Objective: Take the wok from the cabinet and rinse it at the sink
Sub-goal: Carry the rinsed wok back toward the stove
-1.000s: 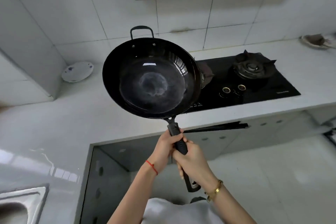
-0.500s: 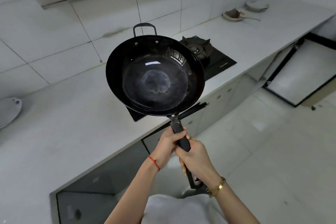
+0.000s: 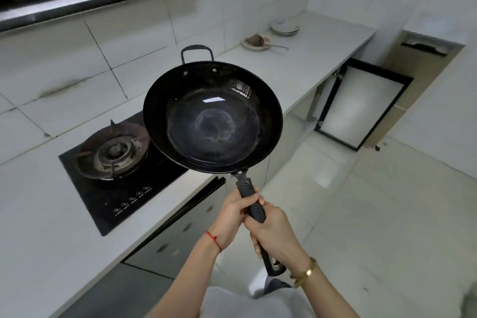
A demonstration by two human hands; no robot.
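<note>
The wok [image 3: 213,117] is up in the air over the counter edge, beside the gas burner [image 3: 113,151]. We grip its long black handle with both hands: our left hand [image 3: 233,215] wraps it nearer the bowl, our right hand [image 3: 275,233] below. Our fingers hide the handle's middle; the bowl covers part of the hob.

You are standing in a home kitchen: white tiled walls, a gas hob [image 3: 113,152] set in the countertop [image 3: 38,214], dishes [image 3: 284,27] beyond.
</note>
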